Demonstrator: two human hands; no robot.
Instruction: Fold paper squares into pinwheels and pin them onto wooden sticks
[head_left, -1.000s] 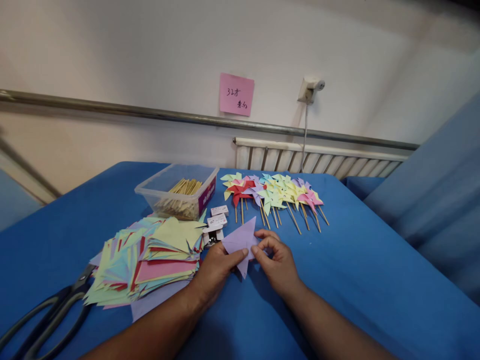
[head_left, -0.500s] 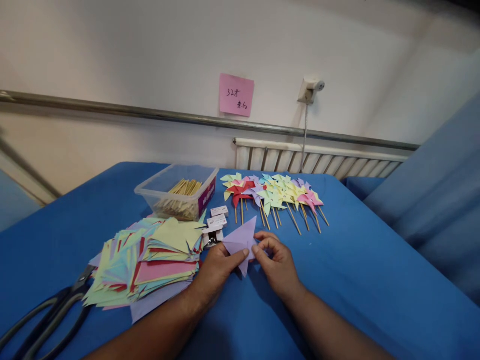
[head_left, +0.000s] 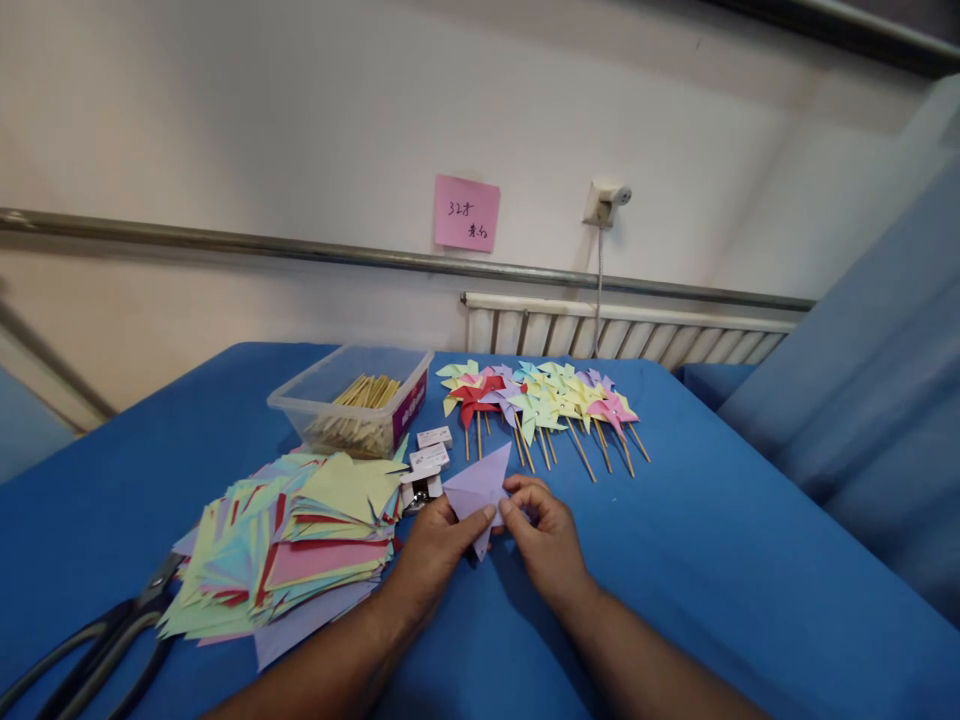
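A purple paper pinwheel [head_left: 478, 484], partly folded, is held up between my two hands above the blue cloth. My left hand [head_left: 442, 545] pinches it from the left, thumb pressed on the front near its middle. On the right side my right hand [head_left: 546, 535] grips the paper with thumb and bent fingers, close to the left thumb. Whether a pin sits under the thumbs is hidden. Just left of the hands lie small white boxes [head_left: 430, 458], one of them open with shiny metal bits [head_left: 418, 497] inside.
Stacked coloured paper [head_left: 330, 565] lies to the left, with large scissors [head_left: 112, 640] beside it. Behind the stack stands a clear plastic box [head_left: 300, 402] of wooden sticks [head_left: 367, 392]. Finished pinwheels [head_left: 544, 400] on sticks lie at the back, before a radiator [head_left: 555, 330].
My right thumb has moved in over the paper, closer to the left thumb. The whole view has tilted up slightly, so the table sits lower in the picture.
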